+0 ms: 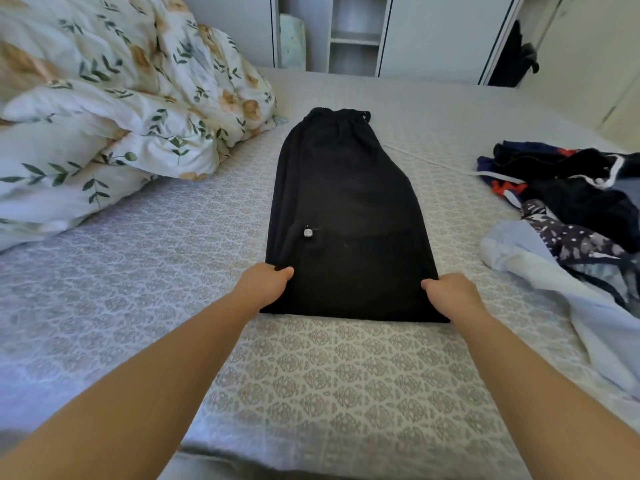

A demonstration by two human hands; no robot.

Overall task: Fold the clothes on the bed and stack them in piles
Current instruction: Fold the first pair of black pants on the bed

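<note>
On bed (173,258) — black garment (346,202); fingers perhaps tucked under.

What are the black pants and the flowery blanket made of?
The black pants look like soft, matte knit fabric, maybe cotton: no shine, and a gathered waistband at the far end. The flowery duvet looks like smooth printed cotton with puffy filling, since it bunches in thick, rounded folds. Both are guesses from looks alone.

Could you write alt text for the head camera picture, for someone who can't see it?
Left hand and right hand grip the near end of black trousers laid flat on a patterned bed; unfolded clothes lie right, a floral duvet left.
</note>
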